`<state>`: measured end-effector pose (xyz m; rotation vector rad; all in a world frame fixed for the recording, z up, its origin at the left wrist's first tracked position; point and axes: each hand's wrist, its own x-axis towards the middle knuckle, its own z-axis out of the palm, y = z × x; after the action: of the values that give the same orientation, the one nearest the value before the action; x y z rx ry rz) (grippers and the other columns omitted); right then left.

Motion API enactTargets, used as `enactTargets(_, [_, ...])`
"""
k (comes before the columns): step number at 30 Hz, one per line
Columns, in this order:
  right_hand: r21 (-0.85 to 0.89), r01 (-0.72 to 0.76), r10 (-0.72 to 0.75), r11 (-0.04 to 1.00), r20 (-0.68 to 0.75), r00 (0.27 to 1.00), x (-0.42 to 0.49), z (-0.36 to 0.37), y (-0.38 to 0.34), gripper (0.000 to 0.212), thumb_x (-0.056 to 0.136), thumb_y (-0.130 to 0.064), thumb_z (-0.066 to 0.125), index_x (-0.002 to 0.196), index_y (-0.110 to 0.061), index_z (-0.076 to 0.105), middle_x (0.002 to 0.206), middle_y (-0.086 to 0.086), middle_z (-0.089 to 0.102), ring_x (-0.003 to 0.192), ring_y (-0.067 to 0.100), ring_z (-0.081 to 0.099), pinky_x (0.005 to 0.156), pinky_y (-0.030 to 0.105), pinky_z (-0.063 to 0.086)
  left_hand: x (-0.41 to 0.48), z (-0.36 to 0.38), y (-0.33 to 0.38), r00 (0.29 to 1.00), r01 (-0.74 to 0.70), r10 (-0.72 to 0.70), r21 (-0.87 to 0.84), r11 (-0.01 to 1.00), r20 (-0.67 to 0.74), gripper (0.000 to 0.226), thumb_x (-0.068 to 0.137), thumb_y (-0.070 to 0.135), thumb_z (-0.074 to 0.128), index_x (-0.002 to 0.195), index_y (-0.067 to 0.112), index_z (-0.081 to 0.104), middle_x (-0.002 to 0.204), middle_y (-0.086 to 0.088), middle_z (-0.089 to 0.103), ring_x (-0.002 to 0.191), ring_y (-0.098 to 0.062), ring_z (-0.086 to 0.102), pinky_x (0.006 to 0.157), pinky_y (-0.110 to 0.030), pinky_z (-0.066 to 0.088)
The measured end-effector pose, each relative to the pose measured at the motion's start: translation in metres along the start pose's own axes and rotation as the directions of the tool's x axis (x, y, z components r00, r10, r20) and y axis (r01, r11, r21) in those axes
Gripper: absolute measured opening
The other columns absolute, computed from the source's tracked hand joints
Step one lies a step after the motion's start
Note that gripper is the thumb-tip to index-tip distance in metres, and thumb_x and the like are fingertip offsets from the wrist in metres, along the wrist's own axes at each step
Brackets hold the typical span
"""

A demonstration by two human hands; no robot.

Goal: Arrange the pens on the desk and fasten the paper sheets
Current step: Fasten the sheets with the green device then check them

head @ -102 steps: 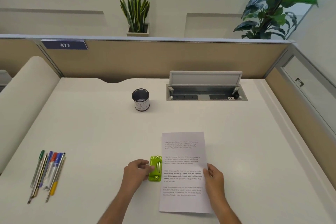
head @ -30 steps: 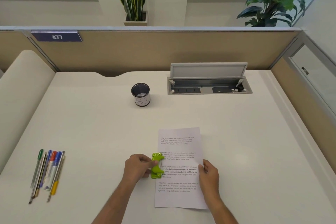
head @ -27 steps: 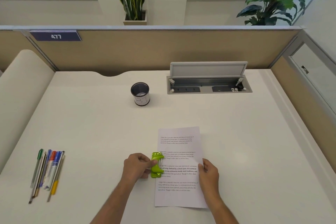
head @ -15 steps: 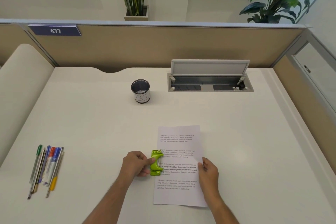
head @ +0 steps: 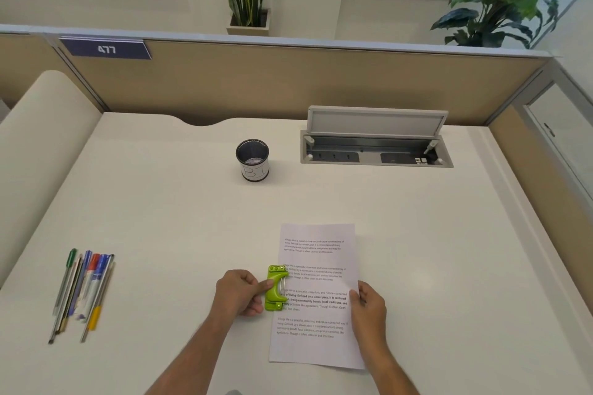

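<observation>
White desk (head: 417,234) inside a tan-walled cubicle fills my view, and low in the centre of the frame my left hand (head: 239,293) is clenched around the green punch (head: 275,288), thumb pressing on its top, with the tool seated over the left edge of the paper sheets (head: 316,295) about halfway down their length. My right hand (head: 369,305) pinches the right edge of the sheets, fingers curled over the margin, pinning the stack flat. I judge I am mid-squeeze on the fastening step. Further out, at the lower left of the frame, the pens (head: 81,293) lie in a loose bundle, well apart from my hands and not yet sorted. At upper centre stands the pen cup (head: 252,160), which looks empty, and to its right the cable tray (head: 375,146) has its lid raised. The risk I see is the stack shifting: if my right hand eases before the punch bites through, the sheets could fan and the fastening land crooked or miss a lower sheet. How many sheets there are, I cannot tell.
</observation>
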<state>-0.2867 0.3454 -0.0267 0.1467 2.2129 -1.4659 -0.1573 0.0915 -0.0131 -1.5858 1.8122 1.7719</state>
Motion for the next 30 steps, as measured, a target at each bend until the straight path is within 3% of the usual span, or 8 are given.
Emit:
enactTargets(7, [0.013, -0.004, 0.004, 1.000, 0.023, 1.000, -0.006, -0.007, -0.010, 0.034, 0.102, 0.004, 0.054, 0.103, -0.019, 0.079, 0.095, -0.010, 0.085, 0.089, 0.009, 0.080, 0.076, 0.023, 0.059, -0.013, -0.002, 0.005, 0.996, -0.055, 0.051, 0.043, 0.998, 0.076, 0.041, 0.083, 0.037, 0.093, 0.078, 0.009, 0.064, 0.068, -0.016, 0.079, 0.053, -0.028, 0.075, 0.047, -0.031, 0.059])
enactTargets(12, [0.017, 0.021, -0.022, 1.000, 0.037, 0.999, -0.002, -0.018, -0.016, 0.029, 0.103, 0.005, 0.056, 0.106, -0.013, 0.078, 0.101, 0.000, 0.084, 0.096, 0.022, 0.080, 0.090, 0.038, 0.063, -0.023, 0.006, 0.008, 0.992, -0.127, 0.126, 0.121, 0.984, 0.019, 0.046, 0.084, 0.038, 0.091, 0.083, -0.001, 0.067, 0.060, -0.010, 0.075, 0.045, -0.024, 0.071, 0.039, -0.024, 0.044])
enactTargets(16, [0.007, 0.026, -0.026, 1.000, 0.041, 0.999, -0.005, -0.027, -0.020, 0.033, 0.103, 0.006, 0.056, 0.100, -0.019, 0.078, 0.097, -0.005, 0.084, 0.096, 0.019, 0.079, 0.083, 0.031, 0.061, -0.028, 0.009, 0.009, 0.980, -0.187, 0.196, 0.175, 0.966, -0.032, 0.044, 0.083, 0.038, 0.091, 0.084, 0.000, 0.069, 0.056, -0.008, 0.073, 0.042, -0.023, 0.069, 0.038, -0.021, 0.037])
enactTargets(19, [-0.009, 0.013, -0.012, 1.000, 0.038, 0.999, -0.004, -0.036, -0.016, 0.029, 0.104, 0.005, 0.056, 0.105, -0.014, 0.078, 0.102, 0.000, 0.083, 0.099, 0.022, 0.079, 0.090, 0.040, 0.063, -0.028, 0.009, 0.011, 0.966, -0.236, 0.252, 0.206, 0.950, -0.058, 0.034, 0.086, 0.035, 0.090, 0.081, 0.008, 0.072, 0.060, -0.012, 0.075, 0.043, -0.029, 0.071, 0.042, -0.023, 0.044])
enactTargets(23, [0.018, -0.004, 0.004, 1.000, 0.003, 1.000, -0.005, -0.051, -0.012, 0.025, 0.105, 0.002, 0.057, 0.110, -0.011, 0.077, 0.105, 0.002, 0.083, 0.099, 0.024, 0.078, 0.093, 0.043, 0.063, -0.031, 0.010, 0.012, 0.953, -0.256, 0.289, 0.263, 0.930, -0.094, 0.023, 0.087, 0.035, 0.089, 0.081, 0.019, 0.074, 0.065, -0.010, 0.076, 0.044, -0.025, 0.070, 0.057, -0.042, 0.060])
enactTargets(27, [0.086, 0.002, 0.003, 0.996, -0.053, 0.999, -0.008, -0.069, -0.014, 0.023, 0.105, 0.002, 0.058, 0.113, -0.010, 0.075, 0.109, 0.002, 0.081, 0.106, 0.027, 0.076, 0.101, 0.046, 0.060, -0.045, 0.017, 0.016, 0.891, -0.204, 0.380, 0.526, 0.826, -0.251, 0.028, 0.082, 0.057, 0.085, 0.086, 0.033, 0.071, 0.072, 0.009, 0.071, 0.069, -0.012, 0.069, 0.059, -0.029, 0.050])
enactTargets(30, [0.138, 0.035, -0.026, 0.990, -0.067, 0.997, -0.012, -0.084, -0.023, 0.025, 0.105, 0.002, 0.058, 0.113, -0.012, 0.077, 0.111, 0.005, 0.082, 0.104, 0.027, 0.078, 0.096, 0.045, 0.062, -0.060, 0.034, 0.027, 0.820, -0.311, 0.508, 0.538, 0.784, -0.266, 0.026, 0.080, 0.058, 0.085, 0.089, 0.037, 0.072, 0.078, 0.015, 0.069, 0.081, -0.008, 0.066, 0.066, -0.031, 0.051])
